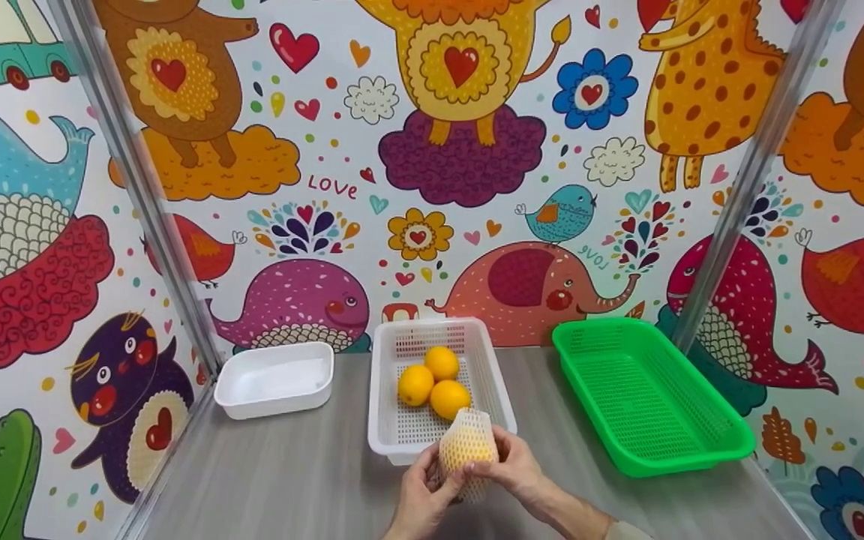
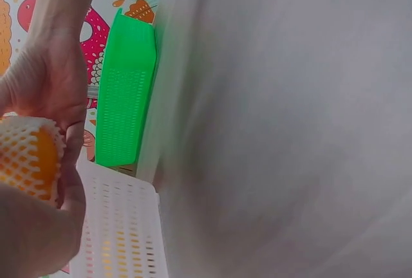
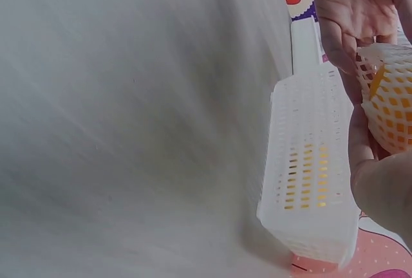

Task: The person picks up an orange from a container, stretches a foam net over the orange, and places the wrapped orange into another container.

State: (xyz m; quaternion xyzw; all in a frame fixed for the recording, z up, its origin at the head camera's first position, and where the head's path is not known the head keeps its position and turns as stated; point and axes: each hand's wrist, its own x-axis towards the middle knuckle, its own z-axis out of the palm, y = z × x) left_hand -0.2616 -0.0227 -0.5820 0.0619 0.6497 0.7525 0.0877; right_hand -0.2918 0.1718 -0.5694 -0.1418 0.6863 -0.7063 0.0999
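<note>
An orange in a white foam net sleeve is held up between both hands, just in front of the white perforated basket. My left hand grips its left side, while my right hand pinches the netting on the right. The netting stretches above and below the fruit in the head view. Through the mesh, the orange's skin shows in the left wrist view. Three bare oranges lie together inside the white basket. The right wrist view shows the sleeve between the fingers of both hands.
A shallow white tray stands at the left, near the back wall. To the right is a green perforated basket with nothing in it. Walls with cartoon animals enclose the grey tabletop at the back and sides.
</note>
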